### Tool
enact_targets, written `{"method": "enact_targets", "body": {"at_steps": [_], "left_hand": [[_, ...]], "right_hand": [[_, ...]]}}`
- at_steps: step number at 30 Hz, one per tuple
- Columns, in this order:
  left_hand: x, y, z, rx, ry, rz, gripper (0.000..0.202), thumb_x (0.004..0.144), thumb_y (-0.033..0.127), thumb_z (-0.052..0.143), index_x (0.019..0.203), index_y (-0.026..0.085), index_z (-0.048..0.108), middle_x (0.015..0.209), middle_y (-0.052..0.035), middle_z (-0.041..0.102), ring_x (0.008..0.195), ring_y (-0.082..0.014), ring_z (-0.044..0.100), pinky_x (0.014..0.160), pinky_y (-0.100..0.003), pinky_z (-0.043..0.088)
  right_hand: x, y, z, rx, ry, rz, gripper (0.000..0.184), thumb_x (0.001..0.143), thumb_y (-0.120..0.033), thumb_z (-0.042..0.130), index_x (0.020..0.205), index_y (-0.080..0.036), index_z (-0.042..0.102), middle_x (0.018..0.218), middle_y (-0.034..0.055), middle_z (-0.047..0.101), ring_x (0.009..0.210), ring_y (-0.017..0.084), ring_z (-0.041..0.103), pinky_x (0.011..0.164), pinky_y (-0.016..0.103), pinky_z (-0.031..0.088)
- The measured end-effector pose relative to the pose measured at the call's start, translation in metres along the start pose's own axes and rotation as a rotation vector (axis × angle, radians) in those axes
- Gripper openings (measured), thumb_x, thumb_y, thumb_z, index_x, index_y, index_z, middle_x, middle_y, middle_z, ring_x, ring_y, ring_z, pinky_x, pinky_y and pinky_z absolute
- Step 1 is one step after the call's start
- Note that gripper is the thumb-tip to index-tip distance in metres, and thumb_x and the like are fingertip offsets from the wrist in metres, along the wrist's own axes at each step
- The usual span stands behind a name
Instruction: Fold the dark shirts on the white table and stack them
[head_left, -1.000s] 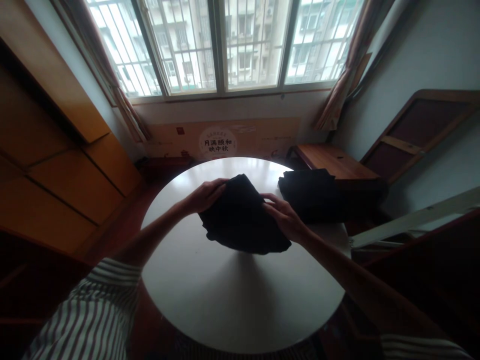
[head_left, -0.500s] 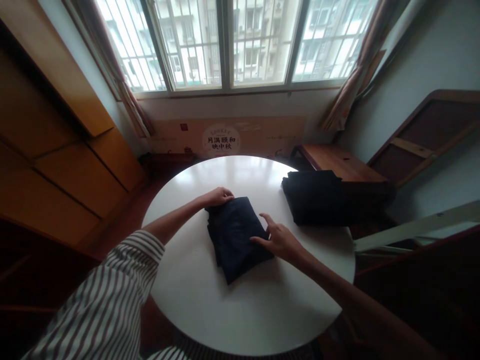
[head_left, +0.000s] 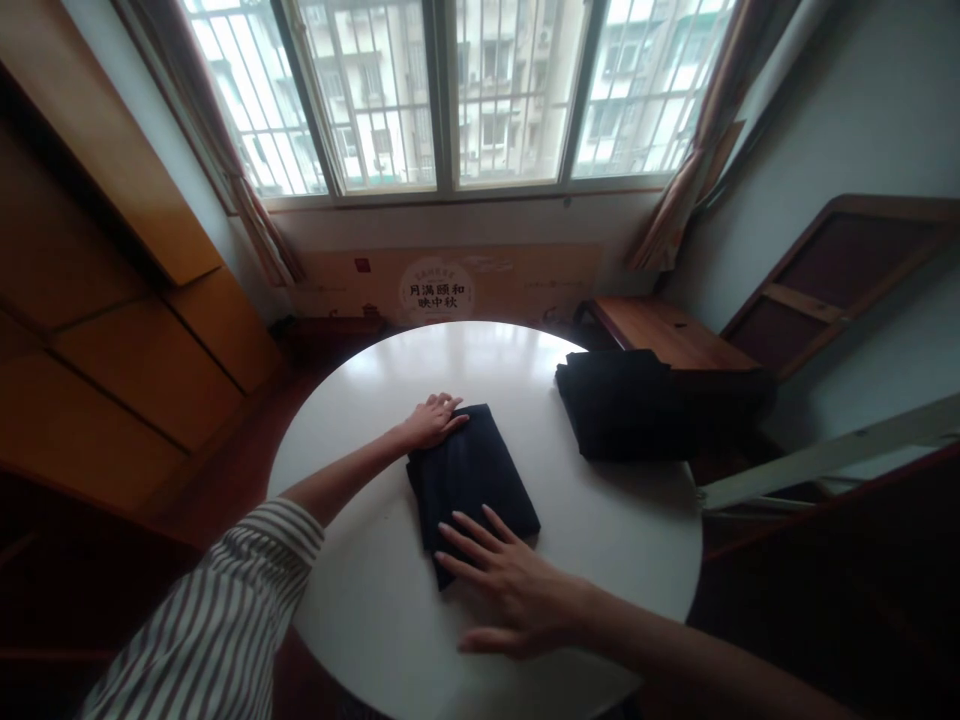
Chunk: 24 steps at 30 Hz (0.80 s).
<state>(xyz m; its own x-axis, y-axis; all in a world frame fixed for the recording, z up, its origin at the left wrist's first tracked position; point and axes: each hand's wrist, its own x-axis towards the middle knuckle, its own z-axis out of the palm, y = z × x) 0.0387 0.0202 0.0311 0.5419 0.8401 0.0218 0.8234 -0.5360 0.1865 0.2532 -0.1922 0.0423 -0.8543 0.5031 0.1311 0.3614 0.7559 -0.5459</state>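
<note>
Fingers point(head_left: 465, 532) of the right hand point(head_left: 510, 590) are spread wide and laid flat on the near edge of the folded dark garment point(head_left: 472, 480); nothing is gripped. The left hand point(head_left: 431, 420) is pressed, fingers extended, on the garment's far-left corner. The garment is found lying flat at the middle of the round white table point(head_left: 375, 600). A second stack of dark cloth point(head_left: 622, 405) is noted to the right of the garment, at the table's edge, well apart from it. The step in hand is judged to be smoothing of the finished fold. A lift with both hands, keeping the fold intact, would be called for next.
</note>
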Motion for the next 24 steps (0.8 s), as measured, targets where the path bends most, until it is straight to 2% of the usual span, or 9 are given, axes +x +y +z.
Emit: {"method": "enact_targets", "body": {"at_steps": [3,5,7,10,12,15,19,22,24], "left_hand": [[-0.004,-0.009,-0.015,-0.067,-0.060,-0.084,0.079,0.082,0.075,0.049,0.132,0.014,0.055,0.123,-0.0184,0.061,0.111,-0.0323,0.058,0.091,-0.040,0.046],[-0.004,-0.017,-0.028,-0.176,-0.187,-0.138,0.079,0.069,0.077,0.063,0.114,0.012,0.066,0.102,-0.0148,0.069,0.092,-0.0295,0.064,0.076,-0.034,0.050],[-0.003,-0.021,-0.040,-0.301,-0.294,-0.141,0.066,0.064,0.073,0.070,0.093,0.014,0.070,0.083,-0.0091,0.069,0.076,-0.0240,0.063,0.062,-0.029,0.047],[-0.006,-0.016,-0.058,-0.505,-0.329,-0.053,0.050,0.069,0.063,0.072,0.080,0.015,0.068,0.072,-0.0026,0.066,0.066,-0.0172,0.058,0.053,-0.024,0.042],[-0.008,-0.006,-0.071,-0.638,-0.321,0.016,0.043,0.072,0.057,0.074,0.080,0.015,0.066,0.071,-0.0003,0.064,0.064,-0.0148,0.056,0.053,-0.023,0.042],[-0.008,0.011,-0.091,-0.792,-0.333,0.084,0.038,0.074,0.050,0.075,0.083,0.014,0.067,0.071,0.0001,0.064,0.064,-0.0140,0.056,0.052,-0.022,0.042],[0.020,0.034,-0.112,-0.850,-0.326,0.165,0.036,0.074,0.047,0.076,0.087,0.014,0.068,0.072,-0.0007,0.064,0.064,-0.0138,0.058,0.051,-0.021,0.043],[0.064,0.062,-0.120,-0.830,-0.269,0.254,0.038,0.072,0.049,0.077,0.082,0.013,0.068,0.064,0.0016,0.059,0.056,-0.0104,0.054,0.046,-0.019,0.038],[0.100,0.087,-0.121,-0.841,-0.247,0.324,0.042,0.071,0.052,0.077,0.083,0.012,0.068,0.063,0.0022,0.058,0.055,-0.0098,0.053,0.047,-0.019,0.038]], "right_hand": [[0.003,0.008,-0.015,0.135,0.212,0.109,0.044,0.098,-0.042,0.047,0.134,-0.020,0.056,0.132,0.0122,0.061,0.124,0.023,0.054,0.110,0.042,0.037],[0.011,0.029,-0.030,0.159,0.425,0.213,0.037,0.095,-0.037,0.053,0.126,-0.018,0.060,0.126,0.0134,0.062,0.117,0.023,0.057,0.103,0.039,0.044],[0.020,0.057,-0.044,0.190,0.556,0.374,0.053,0.084,-0.039,0.068,0.130,-0.015,0.055,0.132,0.0175,0.056,0.118,0.027,0.056,0.100,0.043,0.046],[0.032,0.095,-0.061,0.446,0.501,0.646,0.085,0.068,-0.047,0.082,0.137,-0.010,0.048,0.128,0.0217,0.058,0.106,0.030,0.062,0.085,0.042,0.054],[0.036,0.107,-0.066,0.683,0.388,0.637,0.080,0.064,-0.050,0.084,0.128,-0.009,0.057,0.112,0.0168,0.066,0.094,0.028,0.066,0.079,0.039,0.055],[0.034,0.106,-0.069,0.962,0.358,0.423,0.062,0.065,-0.046,0.084,0.114,-0.013,0.066,0.098,0.0077,0.071,0.092,0.024,0.066,0.084,0.036,0.053],[0.012,0.095,-0.086,1.059,0.614,0.309,0.056,0.070,-0.038,0.082,0.119,-0.022,0.061,0.107,0.0025,0.069,0.098,0.021,0.065,0.088,0.033,0.052],[-0.018,0.097,-0.121,0.939,0.848,0.386,0.055,0.068,-0.036,0.083,0.115,-0.024,0.058,0.101,0.0009,0.069,0.091,0.020,0.066,0.080,0.031,0.054],[-0.044,0.104,-0.152,0.834,0.948,0.481,0.053,0.067,-0.036,0.084,0.111,-0.023,0.058,0.095,0.0004,0.069,0.083,0.020,0.067,0.074,0.031,0.056]]}}
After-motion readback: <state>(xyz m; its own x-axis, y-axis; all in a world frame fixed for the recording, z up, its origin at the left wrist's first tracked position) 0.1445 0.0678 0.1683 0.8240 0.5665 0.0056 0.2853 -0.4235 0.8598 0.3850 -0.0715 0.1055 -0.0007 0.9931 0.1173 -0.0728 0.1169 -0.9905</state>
